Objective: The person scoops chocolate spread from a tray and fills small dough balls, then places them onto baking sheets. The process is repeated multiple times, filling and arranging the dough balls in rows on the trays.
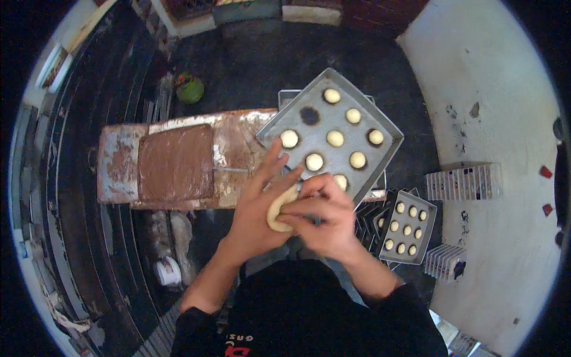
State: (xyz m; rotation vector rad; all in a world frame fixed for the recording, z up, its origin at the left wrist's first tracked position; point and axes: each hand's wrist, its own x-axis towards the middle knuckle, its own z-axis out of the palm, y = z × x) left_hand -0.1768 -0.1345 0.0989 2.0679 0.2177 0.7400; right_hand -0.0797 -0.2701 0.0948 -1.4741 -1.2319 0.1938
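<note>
A flattened, curved piece of pale dough [277,213] rests against the palm of my left hand [253,217], whose fingers stretch forward and hold it from beneath. Closed in a pinch, my right hand [330,220] grips the dough's inner edge with thumb and fingertips. Just beyond both hands, a square metal tray [380,169] carries several round dough balls [335,138] spaced apart. One dark round mark [310,115] on it has no ball. My right hand hides part of the near ball [340,182] and the tray's near corner.
Left of the tray, a smooth brown slab of paste [176,163] lies on a smeared worktable [119,172]. A second tray of dough balls [407,228] sits low at the right, by slatted racks [464,182] along a pale wall. A white bucket [169,271] stands lower left.
</note>
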